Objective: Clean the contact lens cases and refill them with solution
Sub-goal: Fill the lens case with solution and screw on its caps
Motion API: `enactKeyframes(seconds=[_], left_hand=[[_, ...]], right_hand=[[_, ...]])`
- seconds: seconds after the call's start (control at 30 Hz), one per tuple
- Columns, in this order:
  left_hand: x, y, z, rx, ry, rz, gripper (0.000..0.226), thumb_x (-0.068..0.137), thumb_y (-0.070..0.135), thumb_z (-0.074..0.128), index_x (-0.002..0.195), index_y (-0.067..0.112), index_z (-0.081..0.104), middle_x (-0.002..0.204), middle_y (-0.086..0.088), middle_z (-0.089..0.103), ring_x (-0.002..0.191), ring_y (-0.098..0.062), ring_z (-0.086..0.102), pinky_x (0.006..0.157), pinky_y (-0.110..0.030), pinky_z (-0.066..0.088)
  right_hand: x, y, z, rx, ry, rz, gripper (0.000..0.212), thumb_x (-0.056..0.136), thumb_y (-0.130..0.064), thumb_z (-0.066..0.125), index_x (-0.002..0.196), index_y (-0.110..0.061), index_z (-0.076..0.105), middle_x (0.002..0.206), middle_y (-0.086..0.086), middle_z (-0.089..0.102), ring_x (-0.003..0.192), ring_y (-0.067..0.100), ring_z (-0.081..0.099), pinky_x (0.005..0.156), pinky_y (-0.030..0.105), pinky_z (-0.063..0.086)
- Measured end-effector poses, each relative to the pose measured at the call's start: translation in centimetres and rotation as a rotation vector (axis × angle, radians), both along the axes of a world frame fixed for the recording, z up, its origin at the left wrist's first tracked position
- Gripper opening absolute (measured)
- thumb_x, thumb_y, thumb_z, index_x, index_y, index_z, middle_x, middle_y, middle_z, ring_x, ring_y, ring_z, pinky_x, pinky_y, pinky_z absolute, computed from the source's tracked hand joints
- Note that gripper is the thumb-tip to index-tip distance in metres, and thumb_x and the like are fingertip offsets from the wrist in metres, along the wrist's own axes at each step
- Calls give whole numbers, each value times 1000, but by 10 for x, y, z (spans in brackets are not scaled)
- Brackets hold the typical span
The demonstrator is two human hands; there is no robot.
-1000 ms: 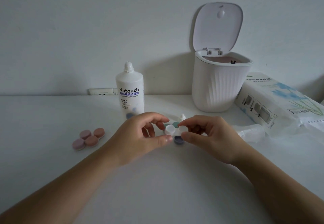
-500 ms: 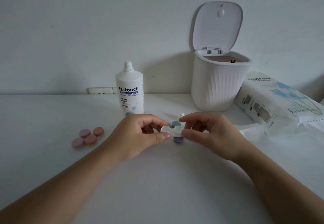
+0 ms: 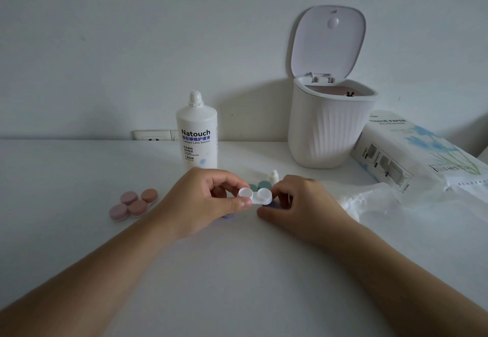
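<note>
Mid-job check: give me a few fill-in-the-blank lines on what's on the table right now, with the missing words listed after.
1. The left hand pinches a ____ lens case between thumb and fingers.
2. The lid of the ribbed bin stands ____.
3. The pink lens cases lie on the table to the ____ of the solution bottle.
4. The label on the solution bottle reads ____.

Missing words: white; open; left; Natouch

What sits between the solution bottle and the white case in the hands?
In the head view, mostly the left hand, whose fingers grip the white case, lies in front of the solution bottle; otherwise only bare table.
</note>
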State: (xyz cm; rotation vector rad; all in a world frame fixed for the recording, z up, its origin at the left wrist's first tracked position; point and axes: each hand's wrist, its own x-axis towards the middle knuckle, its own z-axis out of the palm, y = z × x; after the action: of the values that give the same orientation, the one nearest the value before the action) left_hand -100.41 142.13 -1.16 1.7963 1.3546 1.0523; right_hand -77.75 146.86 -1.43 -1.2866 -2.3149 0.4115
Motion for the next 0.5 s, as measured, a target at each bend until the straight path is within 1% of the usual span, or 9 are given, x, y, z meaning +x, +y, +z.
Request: enactKeyframes(seconds=[0.07,0.13,0.2,0.27,0.33,0.37,0.43,0.5], left_hand=[[0,0,0,-7,2,5,16,76,45,78,91,39,76,67,9,72,56,-5,57,55,-15,42],[-1,1,0,-11,4,9,20,75,48,77,93,39,75,66,6,72,57,-5,56,56,-19,42],[-1,1,-1,-17,5,9,27,72,53,76,95,38,76,66,3,72,57,-8,56,59,-26,43],[-1,2,-1,-26,-3,8,30,71,55,75,94,37,76,65,2,71,59,-12,56,62,-30,43],[-1,1,-1,-31,-10,9,27,71,53,76,93,36,76,65,4,70,59,-11,57,63,-31,44],[-1,1,-1,-31,-8,9,25,73,51,77,92,36,76,65,5,70,59,-9,58,63,-30,44],[0,1,0,-28,2,9,18,77,44,80,92,35,77,66,4,70,58,-6,58,62,-29,43],[0,0,1,-28,11,14,11,81,36,83,91,36,77,65,6,69,58,-6,57,60,-24,43]], right_hand=[[1,0,0,-19,13,16,12,77,-45,72,80,-34,68,75,-12,58,69,5,54,58,23,40],[2,1,0,-31,57,21,7,78,-39,74,76,-36,68,71,-13,59,68,2,55,55,14,37],[5,2,1,-68,171,-3,8,78,-35,77,74,-34,71,68,-11,63,59,0,53,53,12,38],[9,4,3,-128,301,-39,7,78,-32,80,75,-30,74,68,-10,66,52,-1,49,50,10,37],[13,6,6,-194,438,-51,6,79,-27,81,77,-27,75,63,-10,65,51,-1,47,49,10,37],[15,6,8,-226,498,-49,6,80,-24,80,79,-26,75,65,-9,66,53,1,50,52,12,39],[18,5,13,-278,591,-26,9,84,-19,76,87,-27,75,74,2,70,61,6,56,60,19,46],[19,3,16,-308,650,18,15,88,-16,70,96,-28,76,78,6,70,65,6,59,65,22,51]])
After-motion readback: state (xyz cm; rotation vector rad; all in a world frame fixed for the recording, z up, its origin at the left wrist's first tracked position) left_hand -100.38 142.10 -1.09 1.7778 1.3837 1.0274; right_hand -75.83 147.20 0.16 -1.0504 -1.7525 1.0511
